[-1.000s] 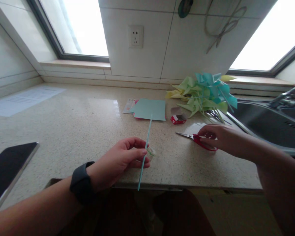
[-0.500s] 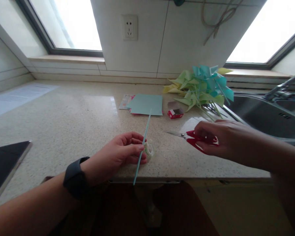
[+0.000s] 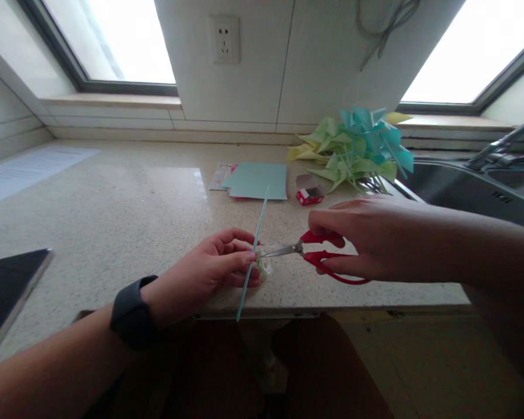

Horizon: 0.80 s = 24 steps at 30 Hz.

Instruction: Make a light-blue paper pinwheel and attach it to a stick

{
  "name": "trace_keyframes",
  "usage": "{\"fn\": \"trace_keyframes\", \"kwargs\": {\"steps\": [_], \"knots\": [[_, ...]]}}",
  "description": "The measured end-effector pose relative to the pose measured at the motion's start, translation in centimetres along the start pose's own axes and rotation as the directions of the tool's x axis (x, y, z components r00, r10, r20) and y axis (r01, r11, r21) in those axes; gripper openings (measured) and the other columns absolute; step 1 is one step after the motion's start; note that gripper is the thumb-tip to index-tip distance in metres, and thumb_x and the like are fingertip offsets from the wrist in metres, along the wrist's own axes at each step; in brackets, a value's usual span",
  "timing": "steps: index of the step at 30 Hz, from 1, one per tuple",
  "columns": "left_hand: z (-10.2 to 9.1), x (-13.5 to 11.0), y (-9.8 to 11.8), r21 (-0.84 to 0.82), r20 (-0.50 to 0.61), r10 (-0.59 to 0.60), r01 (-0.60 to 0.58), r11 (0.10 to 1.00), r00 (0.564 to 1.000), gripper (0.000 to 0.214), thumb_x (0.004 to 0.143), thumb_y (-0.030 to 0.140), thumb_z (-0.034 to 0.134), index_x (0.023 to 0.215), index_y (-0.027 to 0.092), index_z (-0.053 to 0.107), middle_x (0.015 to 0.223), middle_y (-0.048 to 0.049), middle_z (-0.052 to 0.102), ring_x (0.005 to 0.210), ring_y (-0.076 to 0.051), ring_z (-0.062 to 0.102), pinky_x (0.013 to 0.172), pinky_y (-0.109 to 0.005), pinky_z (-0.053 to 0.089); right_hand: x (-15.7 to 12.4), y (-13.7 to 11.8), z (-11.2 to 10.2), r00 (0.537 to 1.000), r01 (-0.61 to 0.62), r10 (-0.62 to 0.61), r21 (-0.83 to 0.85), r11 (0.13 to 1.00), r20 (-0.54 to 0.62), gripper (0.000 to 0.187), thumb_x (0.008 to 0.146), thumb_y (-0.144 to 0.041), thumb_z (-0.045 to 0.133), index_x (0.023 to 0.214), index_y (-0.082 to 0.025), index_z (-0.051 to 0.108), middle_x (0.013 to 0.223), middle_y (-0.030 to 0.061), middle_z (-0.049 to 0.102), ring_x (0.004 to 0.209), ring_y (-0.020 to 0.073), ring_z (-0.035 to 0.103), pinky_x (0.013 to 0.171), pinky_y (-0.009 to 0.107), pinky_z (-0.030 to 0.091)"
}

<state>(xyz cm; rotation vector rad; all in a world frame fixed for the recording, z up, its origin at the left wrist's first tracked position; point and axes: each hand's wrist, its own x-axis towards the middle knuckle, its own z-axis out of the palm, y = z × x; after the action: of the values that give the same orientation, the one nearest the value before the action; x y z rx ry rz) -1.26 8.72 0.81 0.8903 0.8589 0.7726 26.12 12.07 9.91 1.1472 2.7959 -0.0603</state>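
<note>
Between thumb and fingers, my left hand point(image 3: 225, 259) pinches a thin light-blue stick point(image 3: 245, 291), which looks like a straw and slants up and away from me. My right hand point(image 3: 353, 238) grips red-handled scissors point(image 3: 305, 249) by their loops, the handles spread. Their tips reach the stick close to my left thumb; whether they touch it I cannot tell. A clear roll of tape point(image 3: 266, 265) is beside my left fingers, partly hidden by the hand and the blades.
Light-blue paper sheets point(image 3: 262, 179) lie behind, with a small open red box point(image 3: 310, 195) beside them. Paper pinwheels point(image 3: 358, 145) are heaped near the sink point(image 3: 454, 183). A dark tablet-like device point(image 3: 13, 291) and a printed sheet point(image 3: 30, 171) lie at left.
My right hand has brought the scissors leftward to the stick, and their handles have spread apart. My left hand keeps its pinch in about the same place. The view has shifted slightly.
</note>
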Motion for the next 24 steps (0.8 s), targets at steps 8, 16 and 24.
{"fn": "trace_keyframes", "kwargs": {"steps": [8,16,24], "knots": [[0.0,0.0,0.0,0.000,-0.006,0.009,-0.009,1.000,1.000,0.029,0.086,0.021,0.077,0.110,0.020,0.061,0.090,-0.0011,0.072,0.076,-0.016,0.073,0.076,-0.029,0.058,1.2,-0.5,-0.6,1.000,-0.004,0.003,0.020,1.000,0.028,0.022,0.087,-0.050,0.063,0.083,-0.028,0.062,0.065,0.0011,0.061,0.049,0.0153,0.043,0.053,0.032,0.020],[0.2,0.1,0.2,0.037,-0.013,-0.001,0.001,0.999,1.000,0.029,0.083,0.023,0.079,0.108,0.020,0.063,0.090,-0.0014,0.072,0.076,-0.016,0.073,0.074,-0.030,0.057,1.6,-0.1,-1.0,1.000,0.030,-0.030,-0.002,1.000,-0.005,0.018,0.085,-0.045,0.064,0.082,-0.028,0.061,0.066,0.0012,0.058,0.048,0.0140,0.037,0.053,0.033,0.016],[0.3,0.1,0.0,0.017,-0.016,0.015,-0.015,1.000,1.000,0.028,0.083,0.024,0.078,0.107,0.021,0.064,0.079,0.0033,0.066,0.072,-0.015,0.072,0.073,-0.028,0.057,1.9,0.0,-1.5,1.000,0.022,-0.022,-0.022,1.000,0.017,0.012,0.084,-0.035,0.065,0.078,-0.027,0.061,0.062,-0.0004,0.056,0.046,0.0126,0.037,0.054,0.033,0.017]]}}
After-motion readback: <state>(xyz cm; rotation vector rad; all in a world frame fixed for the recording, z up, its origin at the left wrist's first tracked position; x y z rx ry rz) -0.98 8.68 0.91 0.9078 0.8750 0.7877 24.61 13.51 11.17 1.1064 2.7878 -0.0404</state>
